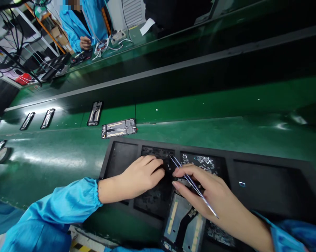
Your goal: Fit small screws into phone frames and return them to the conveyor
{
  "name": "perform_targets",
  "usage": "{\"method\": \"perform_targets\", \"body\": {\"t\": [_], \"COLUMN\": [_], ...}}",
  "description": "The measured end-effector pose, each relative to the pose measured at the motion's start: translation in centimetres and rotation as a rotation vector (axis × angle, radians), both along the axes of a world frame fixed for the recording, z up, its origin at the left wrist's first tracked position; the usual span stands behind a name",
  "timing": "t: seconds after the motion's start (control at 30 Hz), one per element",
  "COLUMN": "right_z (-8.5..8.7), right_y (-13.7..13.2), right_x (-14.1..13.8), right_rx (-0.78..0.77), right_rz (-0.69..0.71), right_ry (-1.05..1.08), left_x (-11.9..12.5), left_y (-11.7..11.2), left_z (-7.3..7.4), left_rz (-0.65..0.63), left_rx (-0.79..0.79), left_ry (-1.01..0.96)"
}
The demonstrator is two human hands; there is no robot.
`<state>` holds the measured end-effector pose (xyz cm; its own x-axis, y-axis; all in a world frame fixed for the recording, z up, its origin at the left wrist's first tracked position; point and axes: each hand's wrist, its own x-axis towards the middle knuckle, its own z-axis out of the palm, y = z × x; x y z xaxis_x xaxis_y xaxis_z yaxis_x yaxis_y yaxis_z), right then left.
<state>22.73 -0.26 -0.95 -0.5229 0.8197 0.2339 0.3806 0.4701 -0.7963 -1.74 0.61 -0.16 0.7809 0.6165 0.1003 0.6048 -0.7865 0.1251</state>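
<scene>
My right hand (210, 190) holds a pair of thin metal tweezers (193, 183), their tips pointing up and left above a black compartment tray (158, 141). Beside those tips is my left hand (141, 176), fingers curled over the second compartment; its fingertips and anything between them are hidden. Below my right hand, an open phone body (185, 224) with a silver inside and a black ribbon strip rests over the tray, its upper end partly covered. Small pale parts (205, 161) lie scattered in the compartment behind the right hand.
One small light-rimmed piece (242, 184) sits in the right compartment. Beyond the tray lies another phone body (119, 128), with several more, such as this one (95, 113), along the green bench (55, 150). A co-worker in blue (84, 24) sits across the bench near cables.
</scene>
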Motion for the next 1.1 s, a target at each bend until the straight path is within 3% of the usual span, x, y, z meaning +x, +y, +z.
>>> {"method": "perform_targets", "body": {"t": [0.17, 0.3, 0.4, 0.6, 0.77, 0.93, 1.1], "right_z": [-0.4, -0.4, -0.3, -0.7, -0.8, -0.4, 1.4], "right_y": [-0.3, -0.4, -0.4, -0.6, -0.7, -0.9, 0.0], "right_x": [0.0, 0.0, 0.0, 0.1, -0.2, -1.1, -0.1], "right_rx": [-0.007, -0.027, -0.022, -0.016, 0.113, 0.252, 0.354], "right_rz": [0.053, 0.067, 0.075, 0.047, 0.059, 0.142, 0.101], "right_ry": [0.004, 0.018, 0.028, 0.037, 0.045, -0.016, -0.1], "left_x": [-0.6, 0.8, 1.7, -0.5, -2.8, -3.2, -2.7], "left_y": [0.3, 0.4, 1.4, 3.3, -0.7, -4.7, -5.9], "left_z": [0.8, 1.5, 1.1, 0.5, 0.3, -0.1, 0.9], "left_rz": [0.123, 0.084, 0.055, 0.048, 0.082, 0.109, 0.131], "left_rx": [-0.011, -0.14, -0.168, -0.123, -0.119, -0.198, 0.044], "left_ry": [-0.034, 0.008, 0.073, 0.051, -0.063, 0.005, -0.081]}}
